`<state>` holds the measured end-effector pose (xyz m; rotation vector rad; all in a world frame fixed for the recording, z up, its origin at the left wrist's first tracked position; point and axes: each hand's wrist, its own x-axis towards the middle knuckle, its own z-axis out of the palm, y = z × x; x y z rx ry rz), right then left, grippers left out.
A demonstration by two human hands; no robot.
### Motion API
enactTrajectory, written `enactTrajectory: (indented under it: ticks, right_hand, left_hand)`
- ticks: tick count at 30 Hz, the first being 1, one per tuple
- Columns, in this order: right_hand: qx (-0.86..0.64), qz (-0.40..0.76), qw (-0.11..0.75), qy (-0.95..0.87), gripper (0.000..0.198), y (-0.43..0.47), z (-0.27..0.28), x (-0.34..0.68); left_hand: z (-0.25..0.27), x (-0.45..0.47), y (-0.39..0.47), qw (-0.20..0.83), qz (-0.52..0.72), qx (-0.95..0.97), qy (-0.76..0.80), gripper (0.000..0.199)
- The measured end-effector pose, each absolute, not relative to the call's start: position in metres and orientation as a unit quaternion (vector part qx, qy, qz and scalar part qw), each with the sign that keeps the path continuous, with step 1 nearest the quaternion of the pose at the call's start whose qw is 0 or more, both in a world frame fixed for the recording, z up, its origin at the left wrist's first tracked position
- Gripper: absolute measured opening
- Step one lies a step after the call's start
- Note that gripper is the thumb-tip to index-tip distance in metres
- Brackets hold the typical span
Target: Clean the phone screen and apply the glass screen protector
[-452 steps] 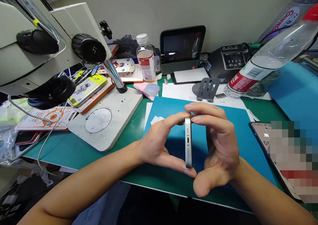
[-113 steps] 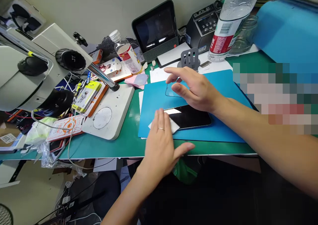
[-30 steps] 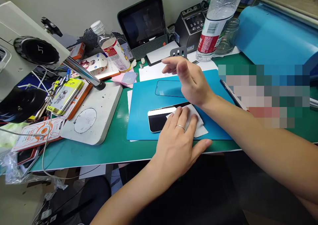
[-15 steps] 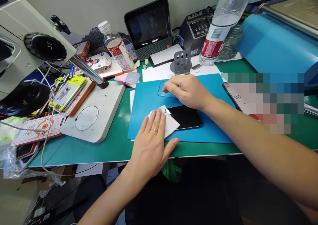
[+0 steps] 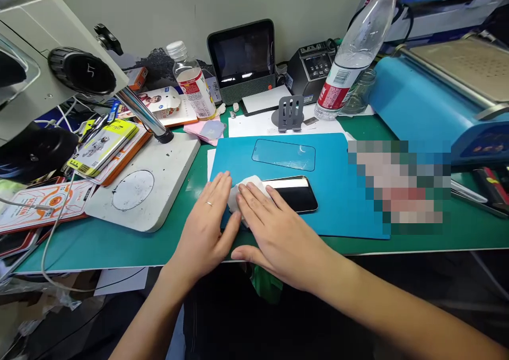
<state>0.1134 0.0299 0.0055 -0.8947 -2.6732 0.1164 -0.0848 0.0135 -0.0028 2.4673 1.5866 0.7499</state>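
Note:
A phone [image 5: 296,194] with a dark, shiny screen lies face up on a blue mat [image 5: 353,211]. Its left part is hidden by a crumpled white wipe [image 5: 237,194] and my hands. My right hand [image 5: 278,222] lies over the wipe with its fingers stretched flat, pressing it to the phone. At the phone's left end is my left hand [image 5: 204,225], a ring on one finger. Its fingers are straight and close to the wipe; whether they touch it I cannot tell. Behind the phone a clear, black-edged screen protector [image 5: 284,155] rests on the mat.
On the left stands a microscope base [image 5: 139,195] beside stacked boxes [image 5: 104,147]. A grey phone stand [image 5: 290,113], a small display [image 5: 243,55] and a water bottle [image 5: 345,68] are at the back. A blue machine [image 5: 421,105] fills the right; a pixelated area lies before it.
My right hand has come down from above the screen protector onto the wipe. My left hand has slid off the wipe to the left. The wipe is more crumpled, and the view has shifted.

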Motion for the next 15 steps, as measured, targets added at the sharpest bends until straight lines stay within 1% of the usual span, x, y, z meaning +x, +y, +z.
enactTrajectory:
  ticks: [5,9,12,15]
  right_hand:
    - [-0.373,0.017,0.111,-0.921,0.085,0.036,0.009,0.122]
    - [-0.429,-0.045,0.089,-0.898,0.081,0.035,0.01,0.151]
    - [-0.452,-0.081,0.084,-0.884,0.081,0.034,0.005,0.163]
    - [-0.468,-0.099,0.08,-0.874,0.088,0.034,0.001,0.154]
  left_hand:
    - [-0.007,-0.088,0.013,0.076,0.25,0.828,0.497,0.063]
    - [-0.008,-0.086,0.012,0.098,0.243,0.821,0.507,0.061]
    - [-0.008,-0.084,0.01,0.118,0.249,0.8,0.534,0.071]
    - [-0.009,-0.083,0.009,0.135,0.268,0.77,0.563,0.078]
